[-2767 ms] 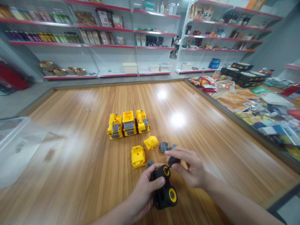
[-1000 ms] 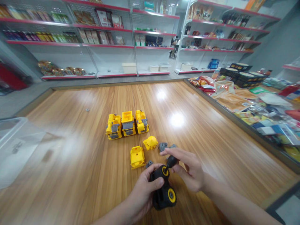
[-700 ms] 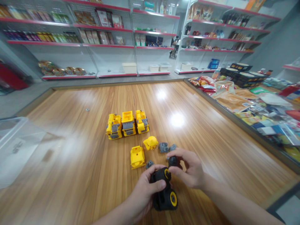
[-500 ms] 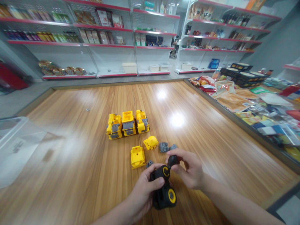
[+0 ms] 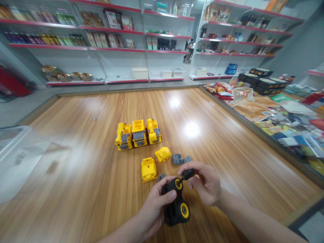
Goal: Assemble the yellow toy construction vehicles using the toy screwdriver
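My left hand point(image 5: 155, 209) grips a black toy chassis point(image 5: 176, 201) with black and yellow wheels, held just above the wooden table point(image 5: 83, 182). My right hand point(image 5: 205, 184) pinches a small black-handled screwdriver point(image 5: 186, 174), its tip set in the yellow hub of the upper wheel. Just beyond my hands lie a yellow square body part point(image 5: 149, 168), a yellow rounded part point(image 5: 163, 154) and small grey parts point(image 5: 177, 159). Three assembled yellow toy trucks point(image 5: 138, 133) stand in a row farther back.
A clear plastic bin point(image 5: 17, 158) sits at the table's left edge. A neighbouring table point(image 5: 268, 108) on the right is covered with snack packets and dark boxes. Store shelves point(image 5: 113, 44) with goods line the back wall. A tiny screw point(image 5: 95, 118) lies far left on the table.
My right hand keeps turning the screwdriver on the wheel hub, fingers shifting their grip. The chassis tilts slightly in my left hand. The parts on the table have not moved.
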Available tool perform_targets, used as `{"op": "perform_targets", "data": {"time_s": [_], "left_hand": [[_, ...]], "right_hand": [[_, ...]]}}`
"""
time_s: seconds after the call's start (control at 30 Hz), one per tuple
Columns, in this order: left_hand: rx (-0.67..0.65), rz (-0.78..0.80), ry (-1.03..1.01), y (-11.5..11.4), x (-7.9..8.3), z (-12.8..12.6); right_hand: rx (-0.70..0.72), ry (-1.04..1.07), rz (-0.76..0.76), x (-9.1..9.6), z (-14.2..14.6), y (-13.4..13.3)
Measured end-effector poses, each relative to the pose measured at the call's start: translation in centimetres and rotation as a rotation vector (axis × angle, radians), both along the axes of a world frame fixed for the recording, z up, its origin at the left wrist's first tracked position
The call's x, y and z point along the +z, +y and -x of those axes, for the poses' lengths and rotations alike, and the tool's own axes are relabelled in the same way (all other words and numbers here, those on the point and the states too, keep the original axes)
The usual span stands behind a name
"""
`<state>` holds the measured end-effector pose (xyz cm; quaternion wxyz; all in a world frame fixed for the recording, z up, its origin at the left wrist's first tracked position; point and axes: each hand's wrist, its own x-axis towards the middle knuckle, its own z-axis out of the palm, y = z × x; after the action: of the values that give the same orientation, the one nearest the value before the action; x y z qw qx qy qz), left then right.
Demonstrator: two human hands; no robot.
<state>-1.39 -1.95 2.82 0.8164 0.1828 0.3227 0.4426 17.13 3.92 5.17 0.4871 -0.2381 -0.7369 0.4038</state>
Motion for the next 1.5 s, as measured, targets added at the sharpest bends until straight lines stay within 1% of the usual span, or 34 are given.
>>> {"op": "perform_targets", "data": {"time_s": [0.23,0.47,0.63,0.77,0.9,1.03,1.27,1.37,1.5], "left_hand": [[-0.010,0.001,-0.019,-0.1,-0.1,0.1],[-0.002,-0.006,-0.012,-0.3,-0.1,0.1],[0.000,-0.006,-0.008,-0.3,-0.3,0.2],[-0.004,-0.002,-0.012,-0.2,-0.4,0.1],[0.004,-0.009,-0.005,0.0,-0.2,0.1],[-0.007,-0.021,-0.006,0.0,-0.4,0.1],[-0.003,-0.016,-0.020,0.0,-0.7,0.2],[0.003,-0.011,-0.010,0.0,-0.7,0.1],[0.011,-0.021,-0.022,-0.1,-0.8,0.1]], "right_hand": [[0.033,0.019,0.051,-0.4,-0.1,0.0],[0.054,0.031,0.035,0.0,-0.2,-0.2],[0.068,0.007,0.018,-0.1,-0.1,-0.2],[0.055,-0.020,0.008,-0.1,0.0,0.0],[0.032,-0.051,0.007,0.2,0.0,0.2],[0.006,-0.070,0.030,0.6,0.0,0.1],[-0.030,-0.063,0.056,0.7,0.0,0.2],[0.004,-0.050,0.056,0.8,0.1,0.2],[0.149,-0.054,0.092,0.8,0.2,0.1]]}}
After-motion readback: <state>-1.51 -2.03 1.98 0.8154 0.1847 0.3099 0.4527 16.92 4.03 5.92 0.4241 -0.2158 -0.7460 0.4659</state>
